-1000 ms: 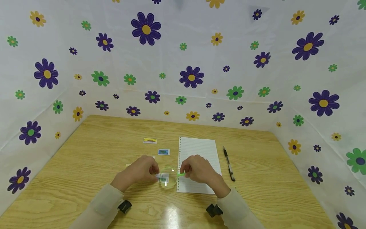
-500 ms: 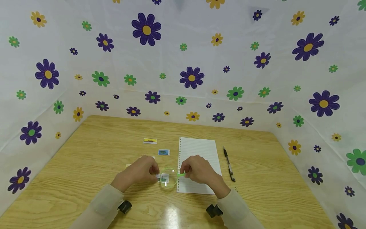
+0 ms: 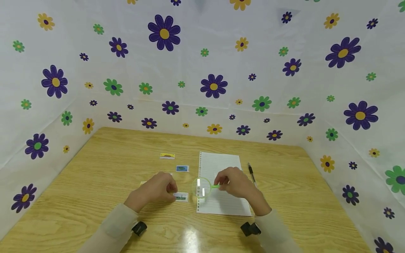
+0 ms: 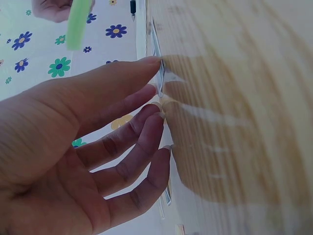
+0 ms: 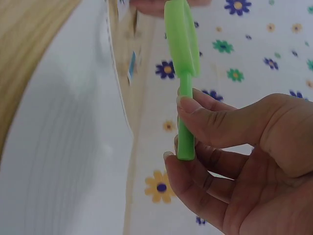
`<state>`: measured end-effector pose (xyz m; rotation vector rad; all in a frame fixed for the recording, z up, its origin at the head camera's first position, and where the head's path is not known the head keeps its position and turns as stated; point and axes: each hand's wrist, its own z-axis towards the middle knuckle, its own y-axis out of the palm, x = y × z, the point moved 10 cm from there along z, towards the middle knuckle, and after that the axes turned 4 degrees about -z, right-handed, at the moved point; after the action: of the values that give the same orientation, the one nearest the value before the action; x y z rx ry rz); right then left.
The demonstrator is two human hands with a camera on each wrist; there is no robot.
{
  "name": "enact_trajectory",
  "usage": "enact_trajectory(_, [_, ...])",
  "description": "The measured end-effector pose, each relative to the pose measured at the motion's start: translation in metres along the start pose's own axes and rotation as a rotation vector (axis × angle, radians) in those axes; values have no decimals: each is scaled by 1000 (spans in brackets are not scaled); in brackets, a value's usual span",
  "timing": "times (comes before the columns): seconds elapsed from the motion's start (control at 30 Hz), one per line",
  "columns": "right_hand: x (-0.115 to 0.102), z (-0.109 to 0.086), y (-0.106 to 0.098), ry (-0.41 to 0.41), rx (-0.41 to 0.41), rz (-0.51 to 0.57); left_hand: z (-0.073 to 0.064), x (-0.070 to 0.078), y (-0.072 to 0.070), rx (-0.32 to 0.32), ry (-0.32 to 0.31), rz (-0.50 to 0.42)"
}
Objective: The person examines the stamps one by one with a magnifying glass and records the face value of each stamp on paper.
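Observation:
In the head view my right hand (image 3: 235, 182) pinches the green handle of a magnifying glass (image 3: 201, 188). Its round lens hangs over the left edge of a lined sheet of paper (image 3: 221, 161). Close up in the right wrist view, thumb and fingers hold the handle (image 5: 186, 132) with the lens edge-on. My left hand (image 3: 155, 189) rests low on the table, thumb and index finger at the left end of a small postage stamp (image 3: 181, 197) with a green picture. The left wrist view shows the stamp (image 4: 157, 54) edge-on between thumb and index fingertips.
A yellow stamp (image 3: 167, 156) and a blue stamp (image 3: 182, 168) lie farther back on the wooden table (image 3: 120, 147). Another yellowish piece (image 3: 143, 182) is mostly hidden behind my left hand. Right of the paper lies a pen (image 3: 251, 170), partly covered. Flowered cloth (image 3: 190, 63) surrounds the table.
My right hand has moved the magnifying glass right and slightly up, off the green-picture stamp and onto the paper's edge. My left hand has stayed at the stamp.

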<state>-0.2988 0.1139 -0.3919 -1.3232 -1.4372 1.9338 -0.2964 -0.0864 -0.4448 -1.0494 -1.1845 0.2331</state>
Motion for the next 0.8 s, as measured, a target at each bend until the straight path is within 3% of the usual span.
enact_trajectory(0.23, [51,-27,-38,128,78,5,1,-1,0,2,-13,1])
enact_trajectory(0.47, [102,-55,-70,203,154,-27,0,0,0,3,-16,-8])
enact_trajectory(0.8, [164,-79,-89,326,190,-75,0,-2,0,2,-38,-13])
